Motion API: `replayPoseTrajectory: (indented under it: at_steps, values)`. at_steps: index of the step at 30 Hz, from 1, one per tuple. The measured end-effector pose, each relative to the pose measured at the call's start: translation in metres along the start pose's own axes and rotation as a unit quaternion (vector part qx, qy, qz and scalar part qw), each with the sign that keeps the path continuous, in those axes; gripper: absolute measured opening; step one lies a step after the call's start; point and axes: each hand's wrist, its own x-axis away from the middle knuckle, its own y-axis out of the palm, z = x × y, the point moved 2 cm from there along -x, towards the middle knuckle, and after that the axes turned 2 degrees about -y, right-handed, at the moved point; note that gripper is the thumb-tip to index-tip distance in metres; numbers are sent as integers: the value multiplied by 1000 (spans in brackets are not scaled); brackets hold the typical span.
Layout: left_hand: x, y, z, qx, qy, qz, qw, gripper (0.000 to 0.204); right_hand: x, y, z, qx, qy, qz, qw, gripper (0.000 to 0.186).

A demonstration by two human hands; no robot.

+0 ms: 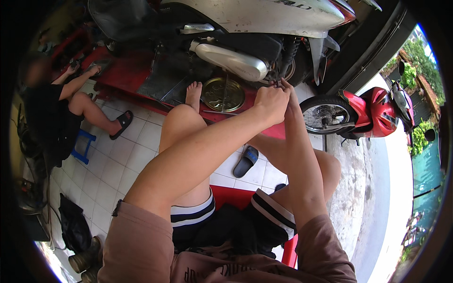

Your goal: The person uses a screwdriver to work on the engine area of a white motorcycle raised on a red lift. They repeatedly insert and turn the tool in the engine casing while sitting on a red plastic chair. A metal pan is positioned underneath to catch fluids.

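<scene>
My left hand (272,103) and my right hand (289,98) meet just below the rear suspension of a silver-and-black scooter (255,16), beside its silver housing (229,59). Both have curled fingers; my right hand's fingertips are round a slim dark metal piece (278,81), probably a tool. What my left fingers grip is hidden. A shallow gold-coloured pan (214,89) lies left of my hands on a red platform (120,81), near my bare foot (193,94).
A co-worker (42,104) at the left holds something by the platform, near a blue stool (84,144). A red scooter (377,113) stands at right by the doorway. A sandal (245,162) lies on the tiled floor (132,132); boots (85,259) are at lower left.
</scene>
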Motion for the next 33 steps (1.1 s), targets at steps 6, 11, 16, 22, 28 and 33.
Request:
replayPoseTrajectory:
  at_steps: [6, 11, 16, 22, 28, 33]
  values:
    - [-32, -10, 28, -46, 127, -7, 991, 20, -77, -46, -45, -93, -26, 177, 980, 40]
    - [-40, -36, 2, -21, 132, 79, 988, 21, -126, -100, -62, -26, -104, 148, 983, 27]
    - [-21, -47, -67, 49, 50, 1, 998, 22, -139, -102, -59, -48, -133, 234, 962, 19]
    - [11, -60, -124, 75, -45, -51, 995, 23, -132, -79, 15, 40, -141, 280, 949, 17]
    - [14, -49, -141, 93, -57, -85, 990, 24, -142, -133, 158, -88, 48, 275, 956, 23]
    - [10, -40, -133, 116, -54, -85, 988, 24, -132, -101, 157, 9, 106, 269, 957, 23]
